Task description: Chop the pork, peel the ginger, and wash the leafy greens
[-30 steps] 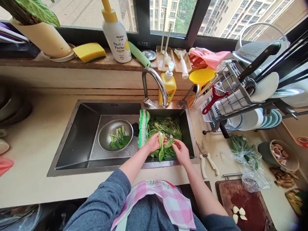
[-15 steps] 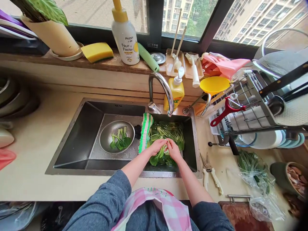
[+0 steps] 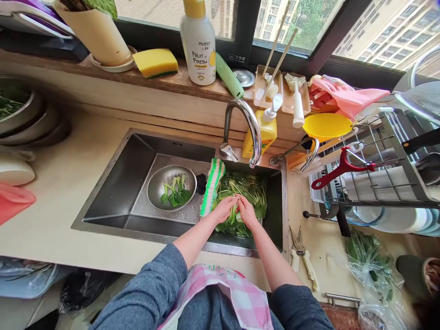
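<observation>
My left hand and my right hand meet over the right basin of the sink, fingers closed around a stalk of leafy greens at its pale end. Below and behind them, more leafy greens with long stems fill the water in that basin. A metal strainer bowl stands in the left basin, holding a few bok choy pieces. A green-and-white striped cloth hangs over the divider, just left of my hands.
The chrome faucet arches above the right basin, beside a yellow pump bottle. Pruning scissors lie right of the sink near bagged greens. A dish rack stands farther right; stacked bowls sit at left.
The camera view has turned and shifted, so the surroundings sit differently in the frame. Both hands stay together over the right basin on the greens.
</observation>
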`<action>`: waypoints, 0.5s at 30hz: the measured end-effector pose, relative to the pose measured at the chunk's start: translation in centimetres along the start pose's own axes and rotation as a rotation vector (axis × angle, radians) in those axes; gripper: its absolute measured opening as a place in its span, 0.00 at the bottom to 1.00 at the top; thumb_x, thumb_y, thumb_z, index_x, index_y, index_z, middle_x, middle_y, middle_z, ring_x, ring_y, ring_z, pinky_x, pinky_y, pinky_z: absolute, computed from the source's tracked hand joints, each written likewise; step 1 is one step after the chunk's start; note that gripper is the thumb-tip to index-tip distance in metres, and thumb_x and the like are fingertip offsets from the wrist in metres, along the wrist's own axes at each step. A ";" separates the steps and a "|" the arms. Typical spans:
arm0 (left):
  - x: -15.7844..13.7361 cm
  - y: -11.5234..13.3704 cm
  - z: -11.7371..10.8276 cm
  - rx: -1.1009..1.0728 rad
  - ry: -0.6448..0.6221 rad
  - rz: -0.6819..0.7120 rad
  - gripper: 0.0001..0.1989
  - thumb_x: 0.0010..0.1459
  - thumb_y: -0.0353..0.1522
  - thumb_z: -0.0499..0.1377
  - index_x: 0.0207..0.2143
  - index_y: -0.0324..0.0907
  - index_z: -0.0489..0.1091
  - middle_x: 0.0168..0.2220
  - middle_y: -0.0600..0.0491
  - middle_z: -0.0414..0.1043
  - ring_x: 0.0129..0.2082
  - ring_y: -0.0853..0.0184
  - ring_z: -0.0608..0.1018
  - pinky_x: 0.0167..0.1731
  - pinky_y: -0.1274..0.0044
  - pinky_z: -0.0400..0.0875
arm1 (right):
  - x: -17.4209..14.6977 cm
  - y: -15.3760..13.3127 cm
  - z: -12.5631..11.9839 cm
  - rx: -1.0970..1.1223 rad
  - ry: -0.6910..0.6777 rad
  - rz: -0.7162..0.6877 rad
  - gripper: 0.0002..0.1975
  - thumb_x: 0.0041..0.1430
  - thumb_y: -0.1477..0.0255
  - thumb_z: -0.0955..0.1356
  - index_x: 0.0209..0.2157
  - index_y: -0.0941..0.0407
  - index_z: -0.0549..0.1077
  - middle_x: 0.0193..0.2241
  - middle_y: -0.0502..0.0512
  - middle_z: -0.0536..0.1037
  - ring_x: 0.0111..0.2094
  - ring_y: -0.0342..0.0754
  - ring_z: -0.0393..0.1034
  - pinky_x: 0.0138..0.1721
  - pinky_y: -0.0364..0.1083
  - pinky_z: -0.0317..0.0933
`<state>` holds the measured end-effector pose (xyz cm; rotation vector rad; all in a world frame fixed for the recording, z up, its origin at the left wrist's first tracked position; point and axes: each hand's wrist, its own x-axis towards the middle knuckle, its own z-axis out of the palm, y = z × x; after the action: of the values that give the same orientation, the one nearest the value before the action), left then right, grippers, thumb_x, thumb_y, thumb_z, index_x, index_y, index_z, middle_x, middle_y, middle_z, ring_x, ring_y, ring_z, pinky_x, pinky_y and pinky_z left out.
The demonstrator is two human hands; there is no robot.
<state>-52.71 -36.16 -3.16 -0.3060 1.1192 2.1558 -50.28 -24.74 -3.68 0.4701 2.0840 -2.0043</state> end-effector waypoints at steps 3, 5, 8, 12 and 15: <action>0.3 -0.7 -0.3 -0.008 0.081 -0.021 0.18 0.43 0.41 0.66 0.30 0.35 0.69 0.25 0.53 0.70 0.25 0.73 0.71 0.26 0.80 0.63 | 0.5 0.6 0.3 0.103 0.093 0.070 0.16 0.52 0.59 0.62 0.39 0.54 0.68 0.25 0.50 0.71 0.21 0.42 0.62 0.24 0.43 0.63; 0.7 -1.2 -0.4 0.000 0.134 -0.042 0.18 0.46 0.41 0.65 0.29 0.35 0.70 0.24 0.52 0.70 0.23 0.73 0.72 0.26 0.80 0.63 | 1.1 1.3 0.3 0.105 0.109 0.092 0.17 0.52 0.57 0.61 0.37 0.54 0.67 0.21 0.48 0.69 0.20 0.43 0.62 0.22 0.43 0.62; 1.8 -1.9 -0.5 -0.051 0.203 -0.017 0.17 0.51 0.42 0.61 0.30 0.34 0.70 0.24 0.51 0.71 0.22 0.73 0.72 0.25 0.79 0.65 | 2.4 2.6 0.0 0.092 0.115 0.125 0.19 0.51 0.52 0.60 0.35 0.53 0.65 0.19 0.48 0.68 0.19 0.42 0.61 0.21 0.43 0.60; 4.1 -3.2 -0.8 -0.107 0.372 -0.011 0.14 0.55 0.40 0.58 0.30 0.36 0.68 0.22 0.53 0.70 0.20 0.74 0.71 0.25 0.79 0.66 | 4.6 4.7 -0.4 0.026 0.085 0.154 0.22 0.47 0.48 0.61 0.30 0.53 0.64 0.19 0.48 0.69 0.19 0.42 0.62 0.21 0.42 0.59; 6.0 -4.5 -1.8 -0.086 0.488 -0.055 0.11 0.53 0.38 0.59 0.29 0.38 0.67 0.20 0.57 0.67 0.19 0.74 0.70 0.25 0.80 0.65 | 6.2 6.6 -0.6 -0.063 0.036 0.148 0.21 0.44 0.48 0.63 0.24 0.54 0.63 0.16 0.47 0.68 0.18 0.42 0.62 0.21 0.42 0.58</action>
<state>-54.34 -33.05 -9.99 -0.9297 1.2579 2.1407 -53.52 -23.45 -12.04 0.6329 2.0610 -1.8547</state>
